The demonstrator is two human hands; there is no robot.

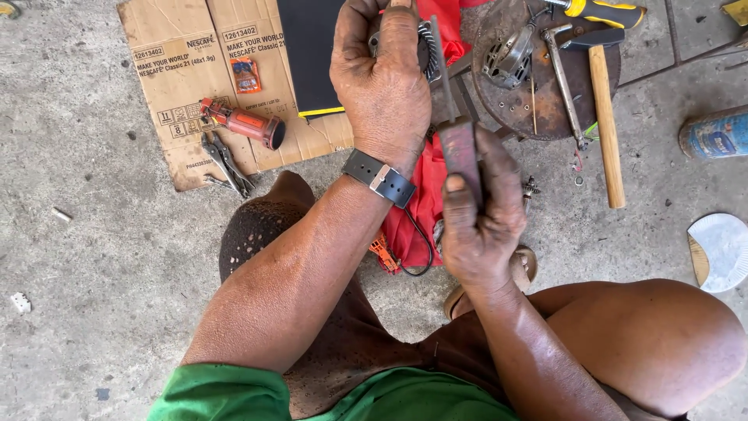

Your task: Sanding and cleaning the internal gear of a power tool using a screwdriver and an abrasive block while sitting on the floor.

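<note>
My left hand (386, 86) is closed around a dark round metal part (425, 51) with ribbed windings at the top of the view; most of that part is hidden by the fingers. A dark strap watch (379, 178) sits on that wrist. My right hand (479, 214) grips the reddish handle of a long thin tool (460, 148), a file or blade, whose narrow shaft reaches up to the part in the left hand. A red cloth (425, 203) lies under both hands.
Flattened cardboard (187, 93) at upper left carries a red cylindrical tool (245, 123), pliers (226, 164) and a small sachet (245, 76). A rusty round plate (538, 78) holds a motor part. Nearby lie a wooden-handled hammer (606, 125), a yellow-handled screwdriver (604, 12), a can (715, 134) and a paper plate (721, 251).
</note>
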